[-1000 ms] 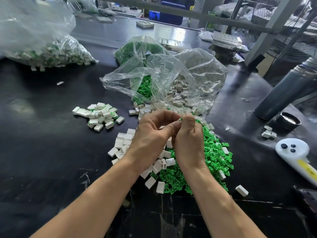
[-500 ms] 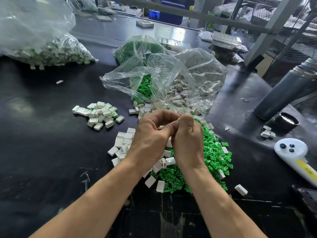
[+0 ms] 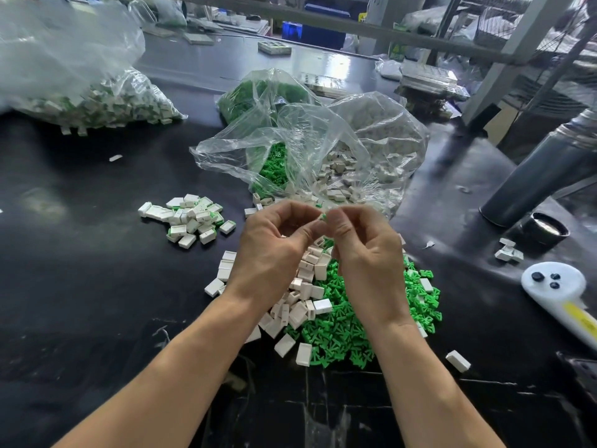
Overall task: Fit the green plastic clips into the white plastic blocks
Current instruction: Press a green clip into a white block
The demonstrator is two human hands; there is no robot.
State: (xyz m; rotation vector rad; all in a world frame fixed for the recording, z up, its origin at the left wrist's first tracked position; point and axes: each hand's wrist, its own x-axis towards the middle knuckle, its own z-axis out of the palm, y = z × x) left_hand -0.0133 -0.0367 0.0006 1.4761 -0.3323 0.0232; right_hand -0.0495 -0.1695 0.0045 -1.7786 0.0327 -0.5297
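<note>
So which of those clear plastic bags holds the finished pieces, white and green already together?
The bag at far left. Its white blocks show green at their ends. The two bags in the middle keep them apart: one holds green clips only, the other plain white blocks.

A glossy black worktable (image 3: 80, 286) catches pale light; grey metal racking (image 3: 504, 56) stands behind it.

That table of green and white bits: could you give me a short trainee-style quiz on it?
1. True or false: the finished pile lies left of the hands.
2. What shows between the fingertips of the left hand and right hand? A) green clip B) screw C) coin
3. The loose green clips lie on a ____ table.

Key: 1 true; 2 A; 3 black.
</note>
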